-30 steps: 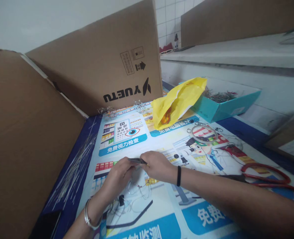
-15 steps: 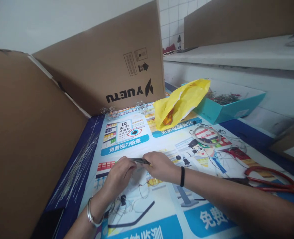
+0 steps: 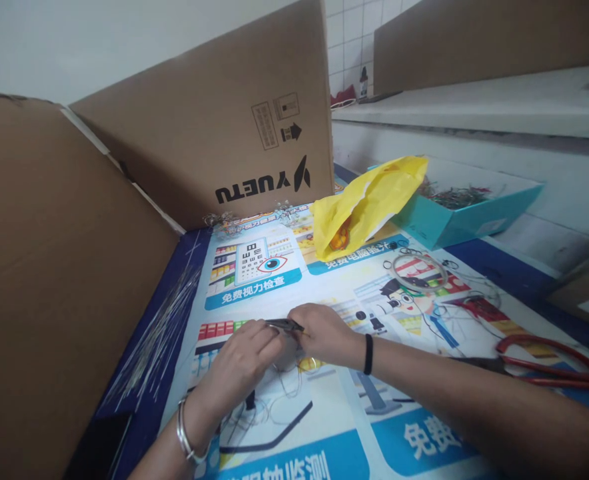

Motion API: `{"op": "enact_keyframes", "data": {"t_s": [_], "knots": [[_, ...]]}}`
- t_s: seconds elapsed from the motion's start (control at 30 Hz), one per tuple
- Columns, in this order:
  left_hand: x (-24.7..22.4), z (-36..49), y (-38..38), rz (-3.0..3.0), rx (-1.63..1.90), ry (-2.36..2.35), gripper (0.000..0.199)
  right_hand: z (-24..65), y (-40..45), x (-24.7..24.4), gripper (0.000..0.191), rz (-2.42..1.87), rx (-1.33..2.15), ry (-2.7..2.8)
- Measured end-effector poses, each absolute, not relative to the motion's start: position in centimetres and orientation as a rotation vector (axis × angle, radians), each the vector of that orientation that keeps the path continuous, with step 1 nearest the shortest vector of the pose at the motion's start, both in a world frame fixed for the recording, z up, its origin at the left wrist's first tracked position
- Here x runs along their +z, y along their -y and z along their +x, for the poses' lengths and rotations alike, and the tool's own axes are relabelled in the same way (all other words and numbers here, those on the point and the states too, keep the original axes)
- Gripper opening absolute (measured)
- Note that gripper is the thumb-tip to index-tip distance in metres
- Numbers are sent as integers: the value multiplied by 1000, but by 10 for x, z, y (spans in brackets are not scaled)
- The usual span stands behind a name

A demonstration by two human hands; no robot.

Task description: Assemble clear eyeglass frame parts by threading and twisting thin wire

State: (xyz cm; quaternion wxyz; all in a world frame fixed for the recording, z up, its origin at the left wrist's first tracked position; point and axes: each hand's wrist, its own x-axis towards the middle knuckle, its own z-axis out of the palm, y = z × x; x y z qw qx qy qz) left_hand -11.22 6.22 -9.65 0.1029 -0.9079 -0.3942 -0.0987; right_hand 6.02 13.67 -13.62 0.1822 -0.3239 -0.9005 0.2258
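Note:
My right hand (image 3: 322, 335) is closed round the handles of a small pair of pliers (image 3: 280, 324), whose dark jaws point left. Against those jaws rests my left hand (image 3: 247, 357), its fingers curled and pressed together; what they pinch is hidden behind the knuckles. Just below the hands, thin wire loops (image 3: 285, 388) lie over the printed sheet (image 3: 319, 283). A small dark piece (image 3: 250, 400) sits among more tangled wire near my left wrist.
Red-handled scissors (image 3: 549, 363) lie under my right forearm's far side. Beyond are a wire coil (image 3: 419, 273), a yellow bag (image 3: 369, 207) and a teal box (image 3: 467, 217) of wire pieces. Straight wires (image 3: 154, 340) lie left, beside tall cardboard (image 3: 199, 133).
My left hand has turned over, so its back and knuckles now face up, and its fingers have moved slightly right along the pliers. My right hand stays almost in place.

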Motion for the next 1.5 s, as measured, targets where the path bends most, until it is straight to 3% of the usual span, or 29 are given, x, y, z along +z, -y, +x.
{"op": "enact_keyframes", "data": {"t_s": [0.13,0.37,0.63,0.87,1.03,1.23,1.5], "knots": [[-97,-114,-63,-2742,-267,1220,27,59,-137,-136,9,-899,630,2534],[-119,-128,-78,-2714,-817,1327,21,60,-139,-135,10,-912,715,2477],[-117,-123,-79,-2594,-1188,1423,16,63,-145,-137,17,-855,907,2402],[-130,-119,-77,-2445,-1574,2027,6,61,-145,-137,12,-863,1138,2207],[-131,-119,-80,-2337,-1856,2300,10,61,-146,-135,16,-872,1225,2112],[-131,-111,-77,-2266,-2109,2405,13,60,-145,-134,17,-863,1124,2228],[-134,-107,-73,-2106,-2130,2303,14,58,-139,-133,19,-855,718,2401]]}}
